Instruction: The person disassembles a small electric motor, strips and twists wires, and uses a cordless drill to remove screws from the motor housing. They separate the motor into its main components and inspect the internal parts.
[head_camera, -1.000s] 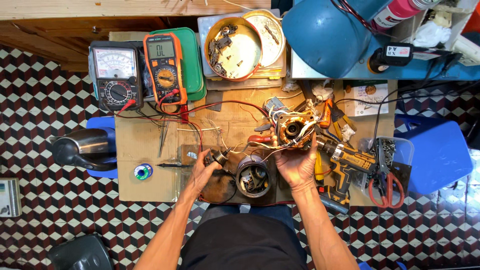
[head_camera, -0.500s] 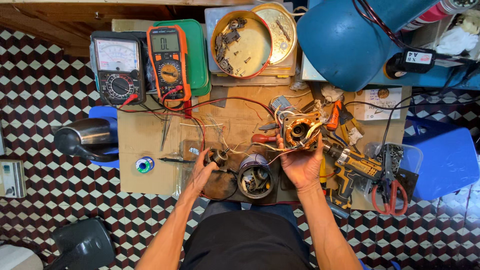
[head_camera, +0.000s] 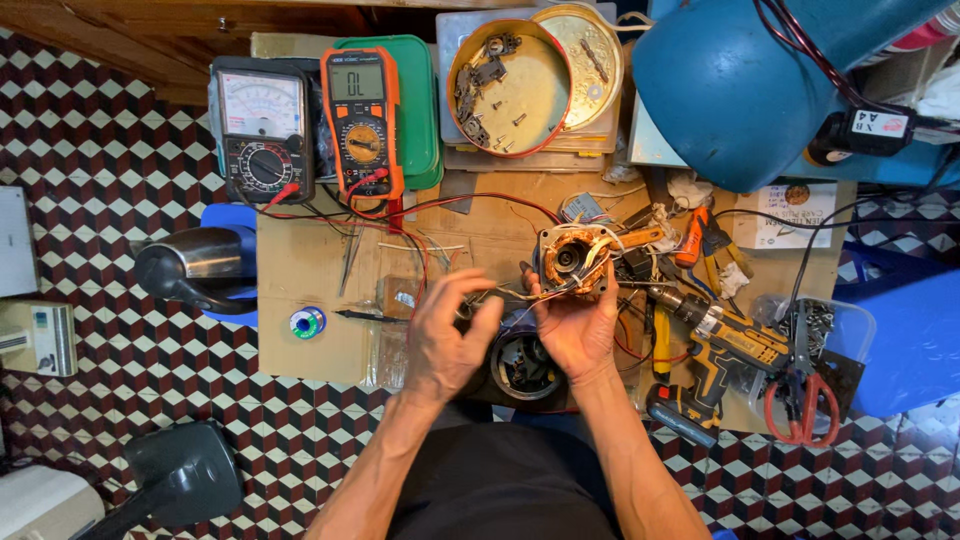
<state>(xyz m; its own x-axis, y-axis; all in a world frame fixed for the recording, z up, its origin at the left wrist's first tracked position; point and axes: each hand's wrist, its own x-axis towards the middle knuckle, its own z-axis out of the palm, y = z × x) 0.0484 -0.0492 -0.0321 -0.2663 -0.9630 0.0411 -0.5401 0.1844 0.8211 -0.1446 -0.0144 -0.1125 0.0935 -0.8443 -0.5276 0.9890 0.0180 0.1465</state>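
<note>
A person's right hand (head_camera: 575, 330) cups a small motor stator (head_camera: 572, 260) above the cardboard-topped bench (head_camera: 300, 270), fingers curled under its metal frame at about six o'clock of the part. The left hand (head_camera: 445, 340), half closed, pinches thin wires (head_camera: 505, 297) trailing from the stator's nine o'clock side. The stator looks dense and rigid for its size, its steel frame the safe place to grip; the copper windings and fine leads appear fragile and are best pulled gently, close to where they leave the coil. At twelve o'clock from the hands sit two multimeters (head_camera: 362, 125) and a round tin (head_camera: 510, 88) of screws; a yellow drill (head_camera: 715, 355) lies at three o'clock, red scissors (head_camera: 805, 400) beyond it.
</note>
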